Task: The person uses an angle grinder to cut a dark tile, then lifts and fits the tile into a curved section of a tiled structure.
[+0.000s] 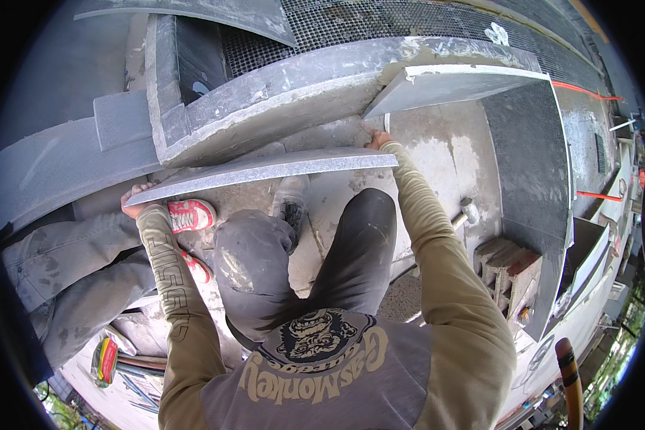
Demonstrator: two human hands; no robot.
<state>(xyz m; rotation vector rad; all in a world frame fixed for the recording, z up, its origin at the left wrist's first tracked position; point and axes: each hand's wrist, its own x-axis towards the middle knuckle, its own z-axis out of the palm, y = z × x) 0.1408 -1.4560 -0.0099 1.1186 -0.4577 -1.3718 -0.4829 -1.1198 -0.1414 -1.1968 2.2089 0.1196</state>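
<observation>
The slab (265, 168) is gripped at its left end by the left hand (133, 199); at its other end the right hand (380, 140) is placed, closure not discernible; even support is advised, edges clear of the wall (265, 123) beyond both.

Daylight reaches the grey, white-stained floor (436, 159).
</observation>
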